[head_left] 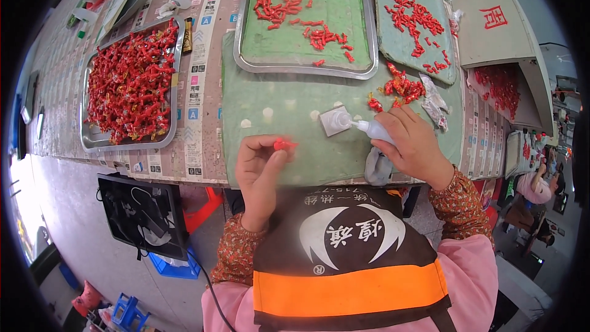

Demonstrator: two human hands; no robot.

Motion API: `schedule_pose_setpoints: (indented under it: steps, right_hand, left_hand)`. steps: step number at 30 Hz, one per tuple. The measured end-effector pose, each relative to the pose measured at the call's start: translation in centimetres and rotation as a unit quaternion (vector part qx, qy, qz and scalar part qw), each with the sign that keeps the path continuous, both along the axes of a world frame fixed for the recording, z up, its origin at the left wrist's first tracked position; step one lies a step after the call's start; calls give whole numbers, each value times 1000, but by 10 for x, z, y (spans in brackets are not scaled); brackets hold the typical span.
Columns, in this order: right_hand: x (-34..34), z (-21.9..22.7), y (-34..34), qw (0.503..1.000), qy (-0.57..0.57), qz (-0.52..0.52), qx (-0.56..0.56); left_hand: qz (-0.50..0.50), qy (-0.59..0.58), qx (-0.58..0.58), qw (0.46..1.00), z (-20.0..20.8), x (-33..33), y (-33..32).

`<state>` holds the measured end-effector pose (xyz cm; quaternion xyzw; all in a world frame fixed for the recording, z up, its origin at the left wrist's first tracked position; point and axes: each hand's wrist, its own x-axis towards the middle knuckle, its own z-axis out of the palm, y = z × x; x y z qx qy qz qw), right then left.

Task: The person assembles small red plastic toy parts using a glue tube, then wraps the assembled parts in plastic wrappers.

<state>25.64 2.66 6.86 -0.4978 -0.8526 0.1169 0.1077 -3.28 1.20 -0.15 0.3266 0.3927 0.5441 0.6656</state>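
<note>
- Head view, clock from its centre: green tray [270,52], twelve o'clock; plain red pieces [276,11], seemingly left to do.
- Silver tray [176,86], ten: gold-flecked heap [129,80], apparently done; work looks well along.
- Right hand [413,144], three: grips bottle [380,130].
- Left hand [259,169], eight: pinches blurred red piece [284,144] near centre.

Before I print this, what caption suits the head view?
Left hand pinching a small red piece, right hand holding a small bottle, near a green-lined tray.
</note>
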Motion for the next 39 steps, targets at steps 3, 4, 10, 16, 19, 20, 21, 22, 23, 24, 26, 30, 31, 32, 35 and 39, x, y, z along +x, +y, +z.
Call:
schedule_pose_setpoints:
  steps: [3,4,10,16,19,20,21,22,23,24,26,30,31,32,35,39]
  right_hand:
    - [-2,-1,1,1000,-22,3,20]
    - [-2,-1,2,999,-39,6,38]
    - [-7,2,4,997,-60,15,53]
    - [-10,4,4,996,-74,15,54]
    - [-11,6,5,996,-72,15,44]
    - [-11,6,5,996,-72,15,44]
    - [-11,6,5,996,-70,13,47]
    - [-11,5,5,996,-68,11,50]
    - [-11,5,5,996,-68,11,50]
    - [-11,4,4,996,-69,10,53]
    - [-12,6,3,996,-69,10,58]
    - [-11,4,2,997,-56,-1,48]
    - [-10,2,2,998,-53,-4,34]
    - [-8,1,3,998,-53,-3,34]
    - [-3,-1,7,1000,-10,-12,12]
    - [0,6,17,986,136,-42,-92]
  left_hand:
    - [-1,7,4,1000,1,1,1]
    - [-1,8,3,1000,1,1,1]
    - [-2,20,4,1000,1,1,1]
    - [-2,18,10,1000,1,2,1]
    - [-3,21,7,1000,1,1,1]
    - [-3,21,8,1000,1,1,1]
    - [-3,21,9,1000,0,1,1]
    - [-3,21,9,1000,-1,1,1]
    - [-6,22,8,1000,-2,1,1]
    - [-8,23,8,1000,-3,1,1]
    - [-6,22,8,1000,1,1,0]
    - [-3,17,8,1000,0,2,0]
    - [-3,17,8,1000,0,2,0]
    - [-5,17,10,1000,0,2,0]
    - [-6,15,13,1000,-2,1,0]
    - [-3,11,11,1000,1,3,2]
